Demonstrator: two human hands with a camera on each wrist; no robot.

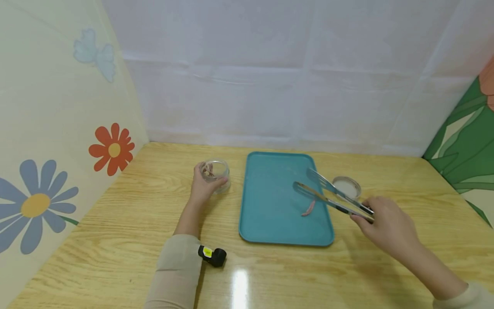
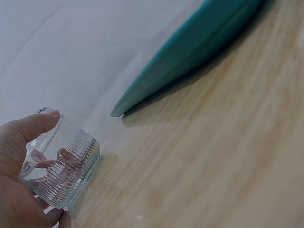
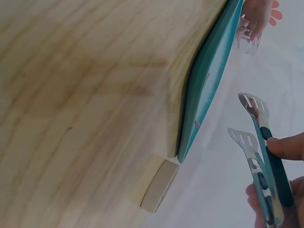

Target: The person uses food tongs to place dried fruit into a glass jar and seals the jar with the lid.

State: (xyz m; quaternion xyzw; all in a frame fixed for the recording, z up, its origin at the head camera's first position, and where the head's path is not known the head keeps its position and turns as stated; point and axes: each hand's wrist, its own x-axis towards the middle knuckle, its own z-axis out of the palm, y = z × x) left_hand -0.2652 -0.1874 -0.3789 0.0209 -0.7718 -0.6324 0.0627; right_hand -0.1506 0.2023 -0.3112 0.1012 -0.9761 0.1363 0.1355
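My left hand [image 1: 201,189] holds a clear glass jar [image 1: 216,166], thumb and fingers around its sides, left of a teal tray [image 1: 270,210]. Inside the jar, through its ribbed wall in the left wrist view, several pinkish-brown strips [image 2: 42,163] show. Metal tongs [image 1: 337,207] are gripped in my right hand [image 1: 391,229], with their two arms spread apart above the tray's right side. Nothing is seen between the slotted tips. A thin pinkish strip [image 1: 308,209] lies on the tray below the tongs; what it is made of cannot be told.
A round lid [image 1: 346,188] lies on the wooden table [image 1: 281,274] just right of the tray, partly behind the tongs. A black device [image 1: 213,256] sits at the left sleeve. A white cloth backdrop [image 1: 270,94] rises along the table's far edge, with flower-patterned panels on both sides.
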